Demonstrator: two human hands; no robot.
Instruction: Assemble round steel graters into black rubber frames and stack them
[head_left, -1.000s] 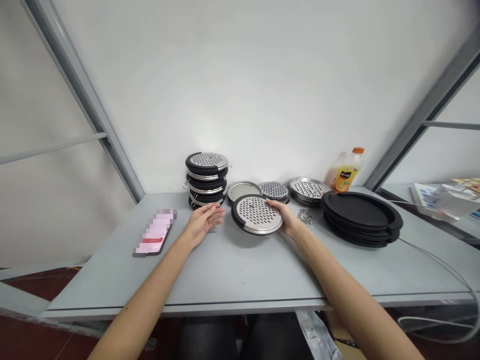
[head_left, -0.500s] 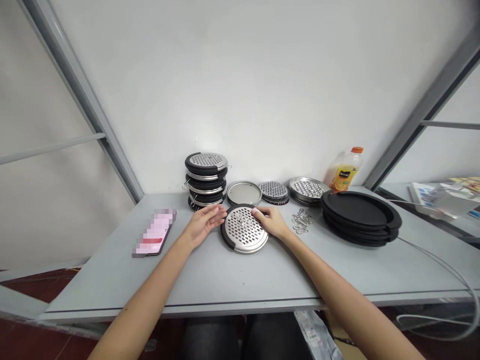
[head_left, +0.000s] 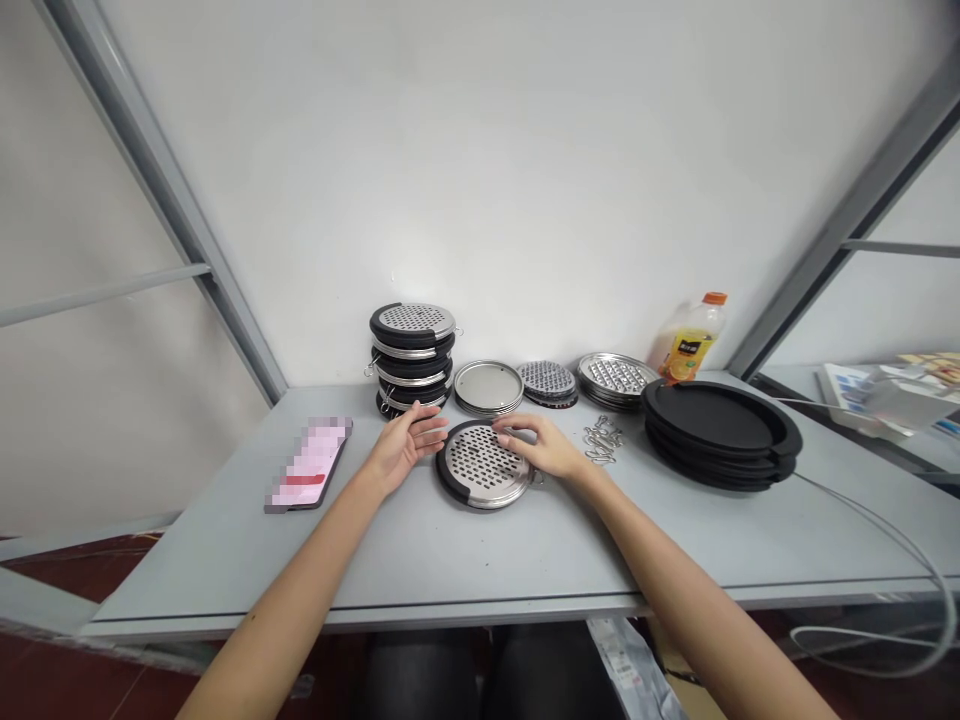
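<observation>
A round metal grater (head_left: 491,462) with a black rim along its left side lies on the table in front of me. My left hand (head_left: 403,448) is beside its left edge, open, palm turned inward and fingers apart. Over the grater's upper right part is my right hand (head_left: 541,446), open with curved fingers and the thumb apart; whether a fingertip touches the metal I cannot tell. A small wire hook (head_left: 538,478) sticks out at the grater's right edge, partly under that hand.
Behind stand a stack of finished-looking round graters (head_left: 412,350), plain metal discs (head_left: 489,385), perforated plates (head_left: 547,380) and coarse grating plates (head_left: 616,378). To the right are loose metal hooks (head_left: 603,440), black round trays (head_left: 720,430) and a juice bottle (head_left: 691,340). A phone (head_left: 311,465) lies left.
The grater has shifted slightly left and towards me, and now lies flat. My right hand's fingers have loosened from its surface. My left hand has drawn back slightly to the left.
</observation>
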